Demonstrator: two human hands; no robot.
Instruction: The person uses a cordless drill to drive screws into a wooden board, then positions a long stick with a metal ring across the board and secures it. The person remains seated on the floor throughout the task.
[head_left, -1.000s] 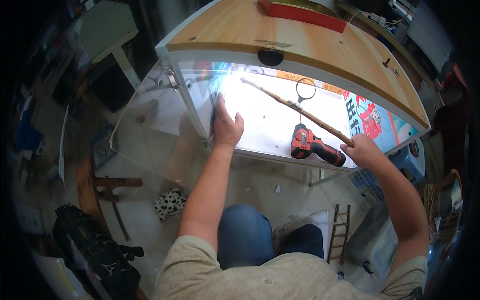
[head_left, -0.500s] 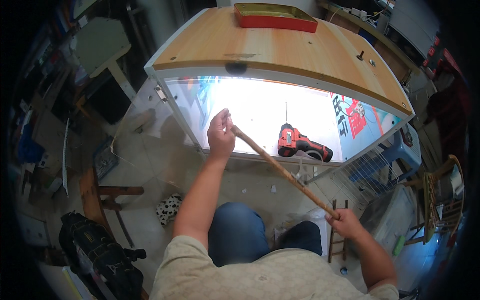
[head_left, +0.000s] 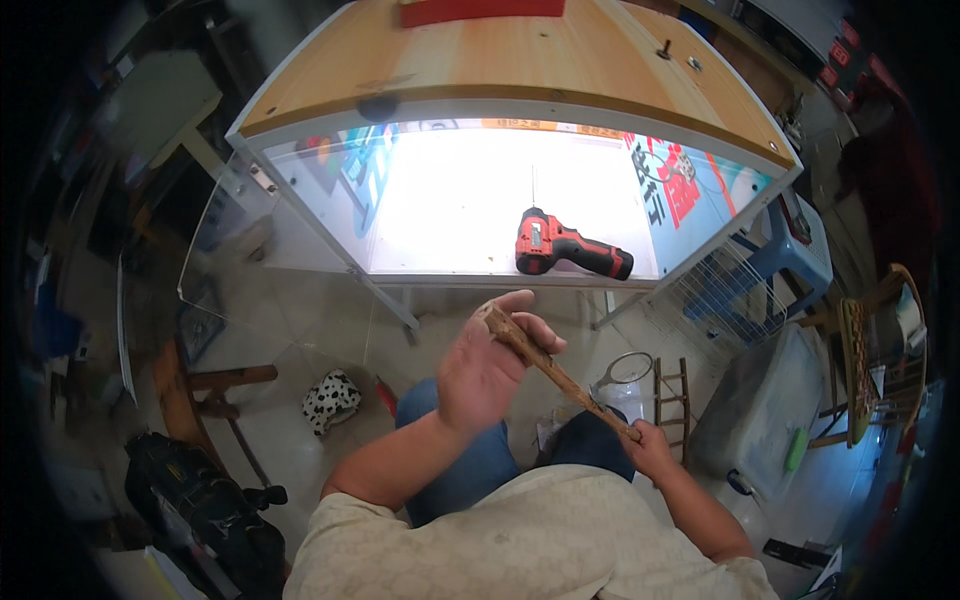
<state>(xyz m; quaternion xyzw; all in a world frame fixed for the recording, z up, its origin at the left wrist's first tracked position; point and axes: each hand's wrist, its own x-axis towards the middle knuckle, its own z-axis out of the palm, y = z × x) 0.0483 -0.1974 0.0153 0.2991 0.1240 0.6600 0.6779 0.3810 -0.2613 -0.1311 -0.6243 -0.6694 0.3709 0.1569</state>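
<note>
A brown wooden stick point(head_left: 565, 383) slants down from left to right in front of my body, its bark rough and knobbly. Its lower right end is gripped in my closed right hand point(head_left: 650, 452). At the upper left end, my left hand point(head_left: 482, 375) is loosely cupped against the stick, palm showing and fingers curling past it. Beyond my hands, a red and black cordless drill point(head_left: 560, 245) lies in the lit cabinet, its thin bit pointing away from me. Neither hand touches the drill.
The cabinet's wooden top point(head_left: 470, 65) carries a red tin tray point(head_left: 480, 10) and small hardware. Its clear door point(head_left: 225, 245) hangs open at left. A wooden stool point(head_left: 185, 400) and black tool bag point(head_left: 195, 500) stand left; a blue plastic stool point(head_left: 795, 250) and grey bin point(head_left: 755, 400) stand right.
Both hands have drawn the stick back toward my body, away from the cabinet front. My left hand has turned so its palm shows. The view has shifted, revealing a round hoop near my knee.
</note>
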